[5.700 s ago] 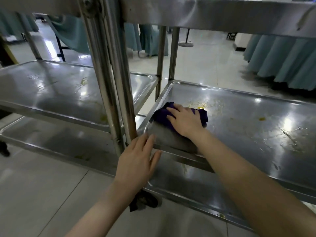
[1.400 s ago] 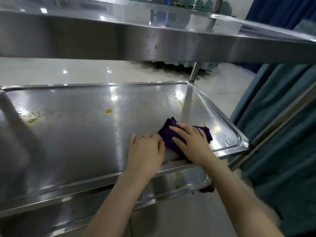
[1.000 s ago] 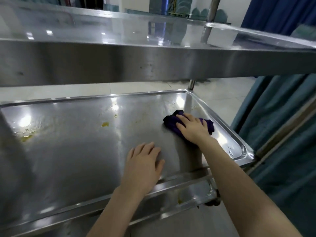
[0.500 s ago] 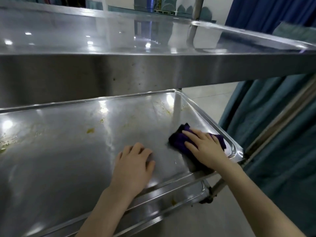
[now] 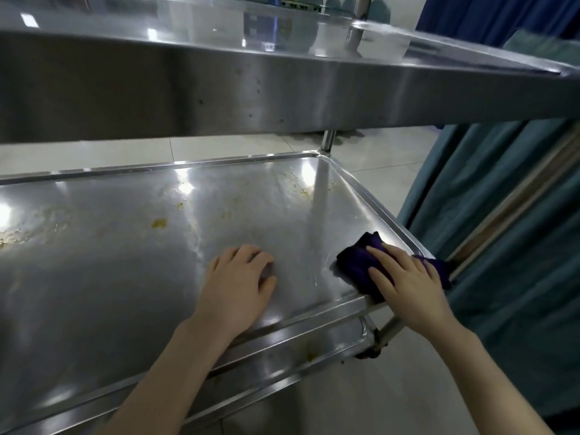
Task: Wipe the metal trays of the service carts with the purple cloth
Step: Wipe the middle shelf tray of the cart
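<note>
Slid nearer, the cloth (image 5: pixel 354 265) now lies in the near right corner of the tray (image 5: pixel 110 277) under the flat-fingered right hand (image 5: pixel 408 287), the left hand (image 5: pixel 235 287) resting loosely open, so stains (image 5: pixel 159 222) farther left remain unwiped.

Purple cloth (image 5: pixel 357 265); silver tray (image 5: pixel 110 277), yellow stains (image 5: pixel 159 223); teal curtain (image 5: pixel 508 246).

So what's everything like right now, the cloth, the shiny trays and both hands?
middle tray: yellow specks on its far and left parts, shiny near the hands.
purple cloth: bunched up, pressed onto the middle tray's near right corner.
right hand: flat on the purple cloth, fingers straight.
left hand: resting on the middle tray, holding nothing.
bottom tray: a yellowish stain near its edge.
</note>
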A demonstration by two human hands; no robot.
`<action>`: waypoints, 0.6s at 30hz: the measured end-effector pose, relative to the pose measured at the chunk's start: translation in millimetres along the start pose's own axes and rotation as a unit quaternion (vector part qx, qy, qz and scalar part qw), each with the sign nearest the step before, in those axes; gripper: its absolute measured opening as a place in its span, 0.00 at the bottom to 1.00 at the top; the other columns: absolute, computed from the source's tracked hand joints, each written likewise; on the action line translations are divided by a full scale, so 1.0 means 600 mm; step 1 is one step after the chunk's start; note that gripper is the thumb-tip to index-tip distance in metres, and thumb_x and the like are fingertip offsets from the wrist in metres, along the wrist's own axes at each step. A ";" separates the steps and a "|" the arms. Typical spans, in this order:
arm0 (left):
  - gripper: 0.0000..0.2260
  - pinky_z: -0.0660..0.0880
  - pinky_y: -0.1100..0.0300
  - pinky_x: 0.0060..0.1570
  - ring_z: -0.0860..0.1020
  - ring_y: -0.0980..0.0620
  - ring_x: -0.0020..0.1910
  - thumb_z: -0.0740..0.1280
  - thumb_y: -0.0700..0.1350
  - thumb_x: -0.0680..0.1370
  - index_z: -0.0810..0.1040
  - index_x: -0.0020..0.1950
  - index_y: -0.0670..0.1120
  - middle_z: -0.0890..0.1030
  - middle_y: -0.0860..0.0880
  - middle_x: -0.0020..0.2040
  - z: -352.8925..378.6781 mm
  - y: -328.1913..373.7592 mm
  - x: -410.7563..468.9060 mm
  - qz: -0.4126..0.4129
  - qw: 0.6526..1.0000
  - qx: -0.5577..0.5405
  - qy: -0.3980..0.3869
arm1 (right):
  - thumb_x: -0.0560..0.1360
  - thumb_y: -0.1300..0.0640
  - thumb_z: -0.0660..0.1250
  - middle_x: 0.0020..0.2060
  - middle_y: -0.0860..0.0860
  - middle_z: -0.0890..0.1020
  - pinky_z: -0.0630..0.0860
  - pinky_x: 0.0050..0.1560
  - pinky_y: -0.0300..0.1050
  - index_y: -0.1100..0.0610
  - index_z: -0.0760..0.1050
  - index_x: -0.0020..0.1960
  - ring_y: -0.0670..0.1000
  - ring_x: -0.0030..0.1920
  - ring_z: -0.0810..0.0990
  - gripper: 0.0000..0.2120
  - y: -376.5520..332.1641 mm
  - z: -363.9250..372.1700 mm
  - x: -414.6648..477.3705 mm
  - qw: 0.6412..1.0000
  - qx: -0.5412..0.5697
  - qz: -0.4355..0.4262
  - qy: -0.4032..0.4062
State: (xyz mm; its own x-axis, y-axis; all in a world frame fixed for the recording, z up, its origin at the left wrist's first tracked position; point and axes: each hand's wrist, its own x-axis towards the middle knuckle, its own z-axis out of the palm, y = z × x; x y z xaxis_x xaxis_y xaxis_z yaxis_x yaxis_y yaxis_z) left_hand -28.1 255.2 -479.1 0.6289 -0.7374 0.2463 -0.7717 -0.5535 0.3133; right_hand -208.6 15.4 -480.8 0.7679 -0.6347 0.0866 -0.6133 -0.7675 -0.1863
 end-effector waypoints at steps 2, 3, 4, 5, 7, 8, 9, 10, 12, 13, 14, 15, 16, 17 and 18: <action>0.18 0.61 0.57 0.67 0.65 0.52 0.68 0.59 0.56 0.79 0.70 0.68 0.57 0.68 0.57 0.70 -0.005 -0.010 -0.002 0.018 1.000 -0.002 -0.020 | 0.79 0.37 0.45 0.73 0.41 0.61 0.53 0.73 0.59 0.33 0.54 0.72 0.52 0.71 0.65 0.22 0.006 -0.004 0.032 1.000 -0.006 -0.009 -0.015; 0.19 0.60 0.57 0.68 0.65 0.52 0.69 0.60 0.56 0.79 0.70 0.70 0.57 0.67 0.57 0.71 -0.008 -0.015 -0.004 0.026 0.999 -0.007 -0.029 | 0.79 0.38 0.46 0.74 0.42 0.60 0.51 0.73 0.60 0.34 0.55 0.73 0.54 0.72 0.63 0.22 0.005 -0.005 0.064 1.000 -0.007 -0.006 -0.015; 0.19 0.60 0.58 0.69 0.65 0.52 0.70 0.60 0.56 0.79 0.70 0.70 0.56 0.67 0.57 0.72 -0.013 -0.020 -0.007 0.034 0.999 -0.017 -0.035 | 0.80 0.40 0.47 0.76 0.44 0.59 0.49 0.74 0.61 0.37 0.55 0.74 0.55 0.73 0.61 0.22 0.003 -0.006 0.103 1.000 -0.006 0.005 -0.013; 0.19 0.60 0.57 0.70 0.65 0.52 0.70 0.62 0.55 0.79 0.71 0.70 0.55 0.68 0.56 0.72 -0.018 -0.025 -0.011 0.039 0.998 -0.031 -0.037 | 0.81 0.41 0.48 0.77 0.46 0.57 0.47 0.75 0.62 0.39 0.55 0.75 0.56 0.74 0.59 0.23 -0.003 -0.009 0.143 1.000 -0.003 0.022 -0.015; 0.18 0.62 0.57 0.69 0.67 0.52 0.69 0.64 0.53 0.78 0.73 0.69 0.53 0.69 0.54 0.71 -0.028 -0.036 -0.026 0.041 0.997 -0.047 -0.034 | 0.81 0.42 0.49 0.78 0.48 0.55 0.45 0.74 0.64 0.43 0.56 0.76 0.56 0.76 0.55 0.23 -0.033 -0.012 0.211 0.998 0.009 0.060 -0.022; 0.18 0.63 0.57 0.69 0.68 0.52 0.68 0.65 0.52 0.78 0.73 0.68 0.53 0.70 0.54 0.70 -0.033 -0.044 -0.034 0.038 0.998 -0.044 -0.029 | 0.81 0.42 0.49 0.78 0.48 0.54 0.44 0.74 0.65 0.43 0.56 0.76 0.56 0.76 0.54 0.24 -0.060 -0.008 0.234 0.997 0.015 0.071 -0.025; 0.18 0.63 0.57 0.68 0.68 0.52 0.68 0.65 0.52 0.78 0.74 0.67 0.53 0.71 0.54 0.70 -0.037 -0.054 -0.043 0.031 0.999 -0.035 -0.025 | 0.81 0.42 0.49 0.78 0.48 0.54 0.44 0.74 0.65 0.43 0.57 0.76 0.56 0.76 0.54 0.23 -0.094 0.001 0.246 0.997 0.017 0.069 -0.029; 0.18 0.64 0.56 0.68 0.69 0.51 0.67 0.65 0.52 0.78 0.74 0.67 0.53 0.71 0.54 0.69 -0.042 -0.064 -0.050 0.020 0.999 -0.022 -0.022 | 0.81 0.42 0.49 0.78 0.48 0.54 0.45 0.73 0.65 0.42 0.57 0.76 0.56 0.76 0.54 0.23 -0.136 0.013 0.247 0.998 0.019 0.047 -0.037; 0.17 0.65 0.54 0.68 0.69 0.50 0.67 0.65 0.53 0.77 0.74 0.66 0.54 0.71 0.53 0.70 -0.053 -0.087 -0.058 -0.016 1.000 0.000 -0.018 | 0.81 0.41 0.49 0.77 0.45 0.55 0.46 0.74 0.64 0.40 0.58 0.75 0.56 0.75 0.57 0.23 -0.231 0.040 0.219 0.997 0.031 -0.053 -0.051; 0.17 0.65 0.54 0.68 0.69 0.50 0.68 0.64 0.53 0.77 0.73 0.67 0.54 0.71 0.53 0.70 -0.059 -0.096 -0.059 -0.039 0.999 0.006 -0.010 | 0.81 0.41 0.50 0.77 0.45 0.56 0.46 0.73 0.63 0.39 0.58 0.75 0.55 0.74 0.58 0.22 -0.277 0.055 0.194 0.992 0.034 -0.116 -0.046; 0.17 0.65 0.53 0.67 0.69 0.49 0.67 0.64 0.52 0.77 0.73 0.66 0.54 0.71 0.52 0.69 -0.063 -0.104 -0.058 -0.062 0.998 0.009 0.001 | 0.81 0.40 0.51 0.76 0.44 0.58 0.46 0.73 0.62 0.39 0.59 0.74 0.55 0.74 0.59 0.22 -0.314 0.067 0.167 0.983 0.038 -0.173 -0.043; 0.17 0.66 0.52 0.67 0.70 0.48 0.66 0.65 0.52 0.77 0.74 0.66 0.52 0.72 0.50 0.68 -0.065 -0.109 -0.055 -0.084 0.996 0.009 0.015 | 0.80 0.40 0.52 0.76 0.44 0.58 0.46 0.73 0.62 0.39 0.60 0.74 0.55 0.73 0.60 0.22 -0.337 0.073 0.145 0.975 0.043 -0.215 -0.048; 0.16 0.66 0.52 0.66 0.71 0.47 0.65 0.65 0.50 0.77 0.75 0.65 0.51 0.73 0.48 0.67 -0.067 -0.112 -0.053 -0.104 0.994 0.004 0.028 | 0.80 0.40 0.52 0.76 0.44 0.59 0.46 0.73 0.62 0.39 0.60 0.74 0.55 0.73 0.61 0.22 -0.346 0.074 0.131 0.968 0.045 -0.239 -0.058; 0.16 0.67 0.51 0.65 0.72 0.45 0.64 0.66 0.49 0.77 0.75 0.65 0.49 0.74 0.47 0.66 -0.068 -0.112 -0.052 -0.119 0.992 -0.004 0.036 | 0.80 0.39 0.52 0.76 0.44 0.59 0.47 0.73 0.62 0.39 0.60 0.74 0.55 0.73 0.61 0.23 -0.340 0.070 0.128 0.966 0.043 -0.248 -0.063; 0.16 0.67 0.51 0.64 0.72 0.45 0.63 0.66 0.49 0.77 0.75 0.65 0.49 0.74 0.47 0.65 -0.067 -0.110 -0.052 -0.127 0.991 -0.013 0.038 | 0.80 0.39 0.52 0.76 0.44 0.60 0.49 0.73 0.61 0.38 0.59 0.74 0.55 0.73 0.62 0.23 -0.319 0.064 0.131 0.967 0.038 -0.244 -0.060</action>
State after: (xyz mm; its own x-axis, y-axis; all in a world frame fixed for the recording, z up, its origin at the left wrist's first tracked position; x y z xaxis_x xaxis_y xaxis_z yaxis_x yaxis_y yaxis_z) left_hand 7.0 330.2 -470.4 0.8082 -0.5442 0.2249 -0.5861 -0.7064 0.3969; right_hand -23.7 115.8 -475.7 0.9812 -0.1797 0.0697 -0.1602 -0.9613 -0.2241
